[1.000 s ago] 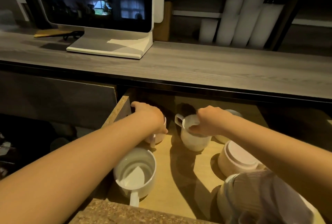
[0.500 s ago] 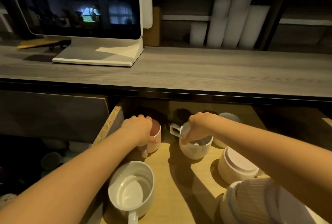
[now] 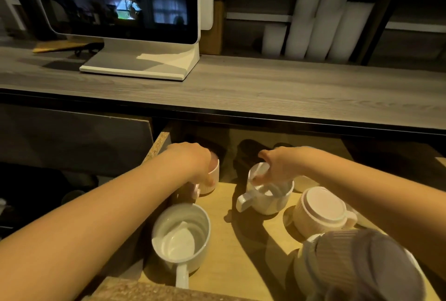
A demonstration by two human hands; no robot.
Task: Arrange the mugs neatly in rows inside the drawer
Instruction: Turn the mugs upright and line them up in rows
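Note:
The open wooden drawer (image 3: 241, 247) holds several mugs. My left hand (image 3: 190, 163) grips a pink mug (image 3: 213, 177) from above at the back left. My right hand (image 3: 277, 168) pinches the rim of a white mug (image 3: 268, 200) at the back middle, its handle pointing left. A white mug (image 3: 181, 235) stands upright at the front left with its handle toward me. A pale mug (image 3: 321, 211) sits upside down on the right. A ribbed grey mug (image 3: 362, 267) lies at the front right.
The grey wooden counter (image 3: 241, 88) overhangs the drawer's back. On it stand a screen on a white stand (image 3: 135, 59) and white rolls (image 3: 318, 16) behind. Another mug's rim (image 3: 305, 182) peeks out behind my right forearm. The drawer's left wall (image 3: 158, 144) runs beside my left hand.
My right hand has turned the white mug, so its handle swung from back left toward front left. My left hand stays on the pink mug.

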